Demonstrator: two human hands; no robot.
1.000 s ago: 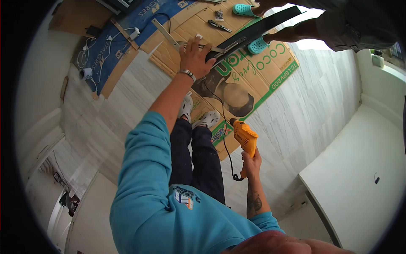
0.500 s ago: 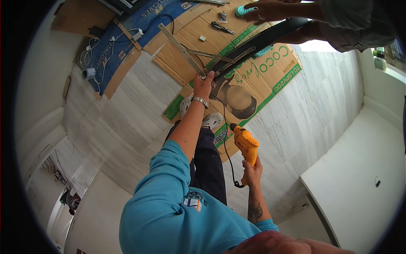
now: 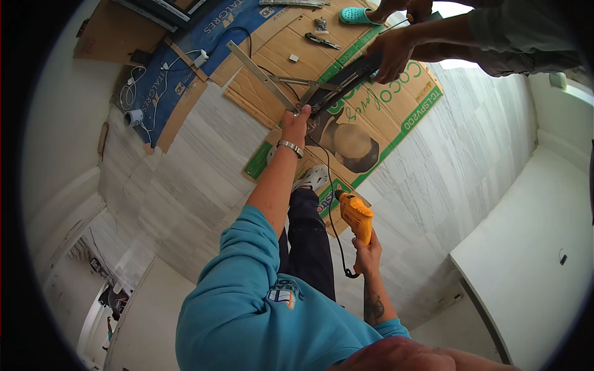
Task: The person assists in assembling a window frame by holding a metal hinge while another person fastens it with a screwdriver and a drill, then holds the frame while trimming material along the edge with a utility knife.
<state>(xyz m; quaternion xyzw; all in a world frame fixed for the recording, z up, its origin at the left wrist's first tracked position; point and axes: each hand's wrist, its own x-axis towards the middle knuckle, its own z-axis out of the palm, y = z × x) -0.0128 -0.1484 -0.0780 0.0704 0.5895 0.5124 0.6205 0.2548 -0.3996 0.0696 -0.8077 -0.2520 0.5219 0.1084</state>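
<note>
My left hand (image 3: 296, 123) is closed around the near end of a dark bar (image 3: 337, 86), close to where a silvery hinged arm (image 3: 265, 75) joins it. The arm's long flat strip sticks out up and to the left, and shorter links join it to the bar. In my right hand (image 3: 369, 252) is a yellow corded power drill (image 3: 356, 215), held by its grip low at my right side, its chuck pointing up and left. The drill is apart from the bar. Another person's hand (image 3: 393, 54) holds the far end of the bar.
Printed cardboard (image 3: 396, 102) covers part of the grey tiled floor (image 3: 204, 161). On it lie a utility knife (image 3: 323, 41), a small bag of hardware (image 3: 320, 26) and a small white block (image 3: 293, 58). A power strip (image 3: 200, 59) with cables is at left. The drill's black cord (image 3: 330, 179) runs up past my legs.
The other person's hand has come down onto the far part of the bar, and their foot shows more plainly. My left hand and the drill have barely moved.
</note>
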